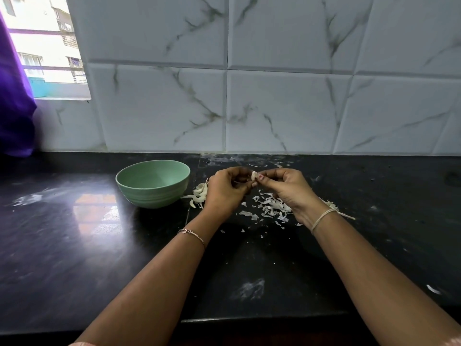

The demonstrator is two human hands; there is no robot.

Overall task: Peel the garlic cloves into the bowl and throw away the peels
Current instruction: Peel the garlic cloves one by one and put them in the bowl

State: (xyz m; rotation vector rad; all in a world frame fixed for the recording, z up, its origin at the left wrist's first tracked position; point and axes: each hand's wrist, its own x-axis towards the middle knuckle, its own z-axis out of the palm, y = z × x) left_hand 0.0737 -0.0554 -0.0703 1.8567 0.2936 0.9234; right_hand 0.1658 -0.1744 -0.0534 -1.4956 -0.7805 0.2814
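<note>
A pale garlic clove [254, 175] is held above the black counter between both hands. My left hand [225, 189] grips it from the left with curled fingers, and my right hand [284, 188] pinches it from the right at the fingertips. A green bowl [139, 191] stands to the left of my hands; its visible inside looks bare. Several unpeeled cloves [200, 193] lie between the bowl and my left hand. White peel scraps [268, 208] are strewn on the counter under and in front of my right hand.
The black stone counter [74, 233] runs to a marble-tiled wall [274, 108] at the back. A window and a purple cloth [15, 116] are at the far left. The counter's front edge [249, 320] is near my forearms. A stray peel [433, 290] lies at the right.
</note>
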